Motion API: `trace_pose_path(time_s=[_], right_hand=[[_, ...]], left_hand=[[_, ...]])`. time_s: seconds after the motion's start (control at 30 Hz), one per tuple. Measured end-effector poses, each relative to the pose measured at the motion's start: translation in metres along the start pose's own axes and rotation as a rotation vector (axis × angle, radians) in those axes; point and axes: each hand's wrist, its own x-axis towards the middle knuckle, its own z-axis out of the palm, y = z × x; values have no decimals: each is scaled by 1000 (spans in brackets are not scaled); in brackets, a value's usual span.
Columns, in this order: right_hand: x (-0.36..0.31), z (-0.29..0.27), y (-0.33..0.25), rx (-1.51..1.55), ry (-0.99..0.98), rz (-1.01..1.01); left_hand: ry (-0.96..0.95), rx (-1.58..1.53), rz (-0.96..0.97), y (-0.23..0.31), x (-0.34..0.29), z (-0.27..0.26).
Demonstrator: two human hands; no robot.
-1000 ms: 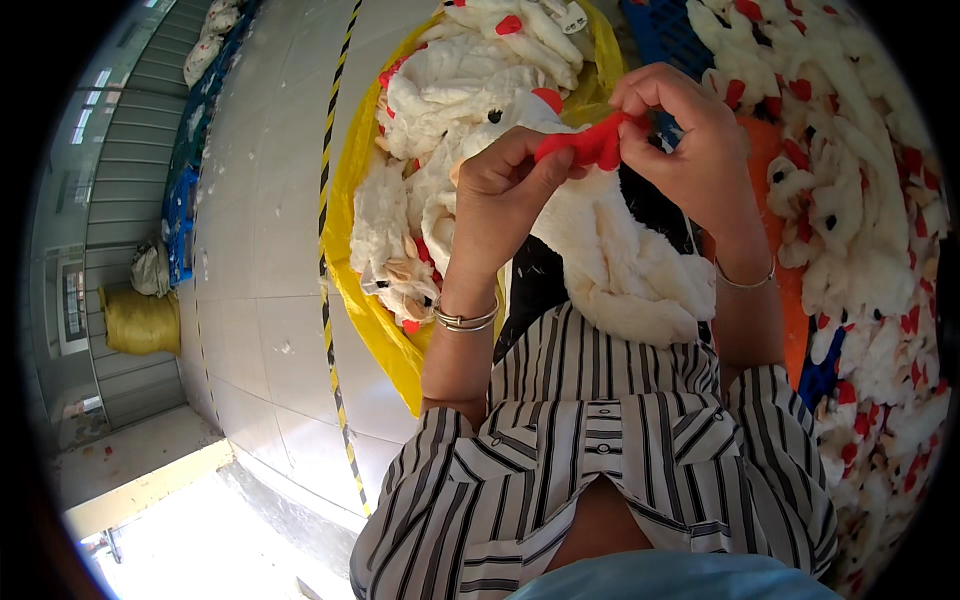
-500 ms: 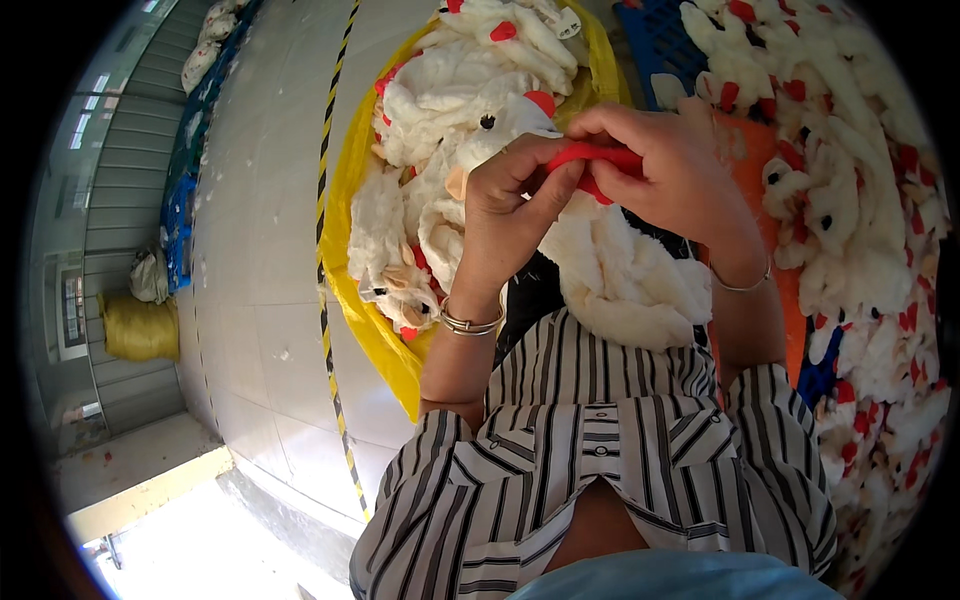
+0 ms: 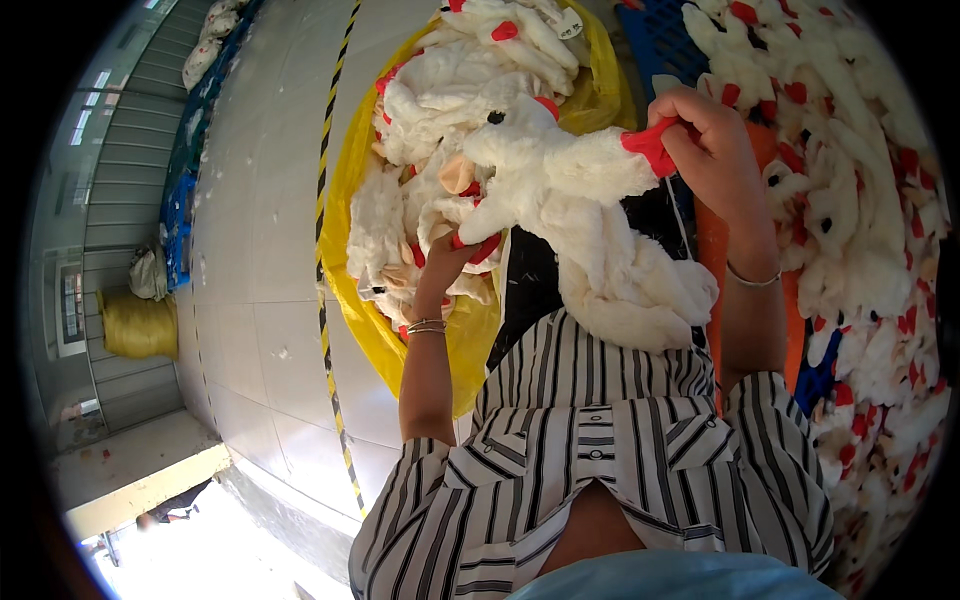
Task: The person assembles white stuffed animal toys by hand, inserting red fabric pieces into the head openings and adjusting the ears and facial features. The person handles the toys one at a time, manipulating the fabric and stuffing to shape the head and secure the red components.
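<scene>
A limp white plush toy skin [image 3: 585, 215] with red tips, a black eye and a peach ear lies stretched between my hands, its lower part draped on my lap. My right hand [image 3: 710, 145] is closed on one limb's red end, pulled out to the right. Lower on the left, my left hand [image 3: 447, 262] grips another red-tipped limb of the same skin. Behind my left hand is a yellow bag [image 3: 365, 330], its rim open around a heap of similar white skins [image 3: 450, 90].
Many more white plush skins [image 3: 850, 220] cover the right side, by an orange panel [image 3: 714, 260] and blue plastic crate [image 3: 660, 45]. Black-and-yellow tape [image 3: 322, 200] runs along the tiled floor on the left. A yellow bundle [image 3: 140, 326] stands by the far-left wall.
My hands were together at a red piece; they have moved apart, left hand down and left, right hand right. The plush skin is now spread out between them.
</scene>
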Motion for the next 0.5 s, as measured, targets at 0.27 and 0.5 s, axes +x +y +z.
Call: trace_pose_path(time_s=[0.27,0.5], right_hand=[[8,22,-2,60,220,-188],[2,69,-67,527,-114,-172]], left_hand=[[344,-778,586,118,-56,-54],[119,-270,949,222,-93,4]])
